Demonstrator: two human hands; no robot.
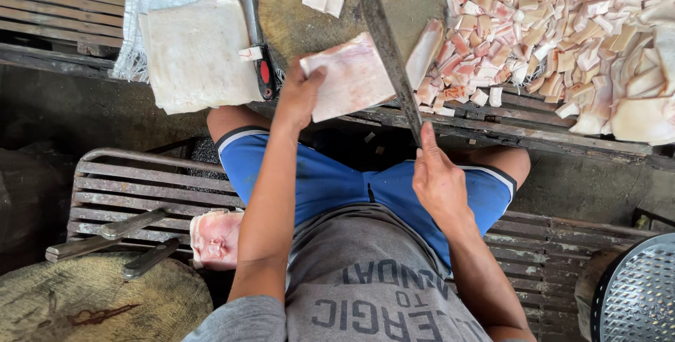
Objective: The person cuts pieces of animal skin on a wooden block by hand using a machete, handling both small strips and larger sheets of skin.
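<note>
Our left hand grips the pale pink meat slab at the round chopping block edge; right hand closed on the long knife, blade across the slab. Cut pcs pile lies right. White square slab w/ small red-white tag sits left.

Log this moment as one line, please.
left hand: holds pale pink meat slab | right hand: grips long dark knife | blade: on slab | surface: round wooden chopping block
</note>
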